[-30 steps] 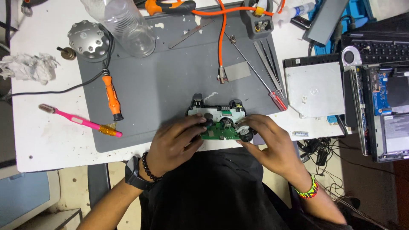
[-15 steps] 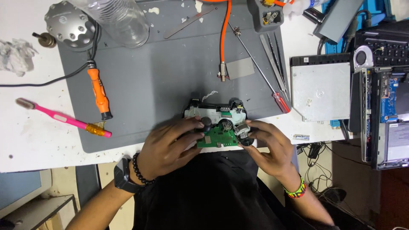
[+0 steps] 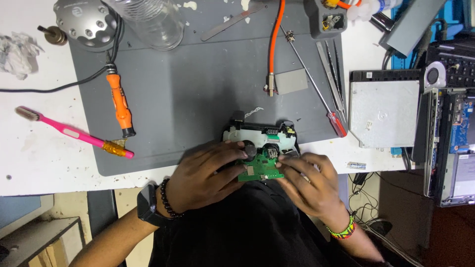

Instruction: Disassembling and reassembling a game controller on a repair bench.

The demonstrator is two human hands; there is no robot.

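Head view: left hand (image 3: 205,175) and right hand (image 3: 309,180) stayed clamped on opened game controller (image 3: 261,143) at near edge of grey mat (image 3: 198,99), worktop (image 3: 44,163); grip unchanged, green board (image 3: 260,168) exposed.

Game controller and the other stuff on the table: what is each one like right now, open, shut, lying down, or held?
game controller: opened up, green circuit board showing, held at the table edge
left hand: holding the controller's left side
right hand: fingers on its right side
soldering iron: lying flat on the grey mat
pink toothbrush: lying flat
red screwdriver: lying flat
tweezers: lying untouched
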